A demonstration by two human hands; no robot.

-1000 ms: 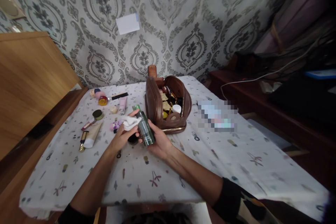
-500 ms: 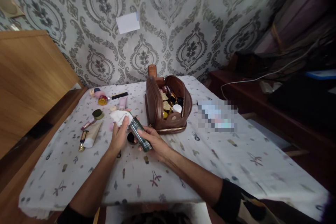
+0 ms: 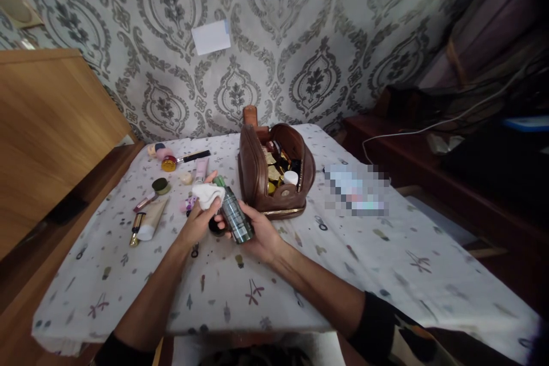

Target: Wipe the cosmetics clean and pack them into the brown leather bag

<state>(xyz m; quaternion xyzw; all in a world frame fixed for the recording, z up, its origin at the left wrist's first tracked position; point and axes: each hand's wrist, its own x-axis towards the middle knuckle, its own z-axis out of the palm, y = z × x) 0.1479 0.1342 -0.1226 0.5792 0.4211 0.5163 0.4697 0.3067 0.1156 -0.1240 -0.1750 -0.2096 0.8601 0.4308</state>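
A dark green bottle (image 3: 235, 216) with a lighter green top lies tilted between my hands. My right hand (image 3: 263, 234) grips its lower part from the right side. In my left hand (image 3: 201, 223) is a crumpled white cloth (image 3: 208, 194), pressed near the bottle's upper end. Just behind my fingers a dark round item (image 3: 215, 227) shows in part on the table. The open brown bag (image 3: 253, 174) stands beyond my right hand, filled with small items, a white-lidded jar (image 3: 290, 178) among them.
Left of my hands on the patterned cloth (image 3: 141, 291) lie a beige tube (image 3: 151, 221), a black and gold tube (image 3: 136, 229), a green-lidded jar (image 3: 160, 186), an amber jar (image 3: 168, 164), a brush (image 3: 195, 156) and a pink tube (image 3: 202, 169). A blurred-out object lies right of the bag.
The bottle has turned in my right hand, showing more of its printed label and its lighter green top. My left hand and the white cloth have shifted slightly right.
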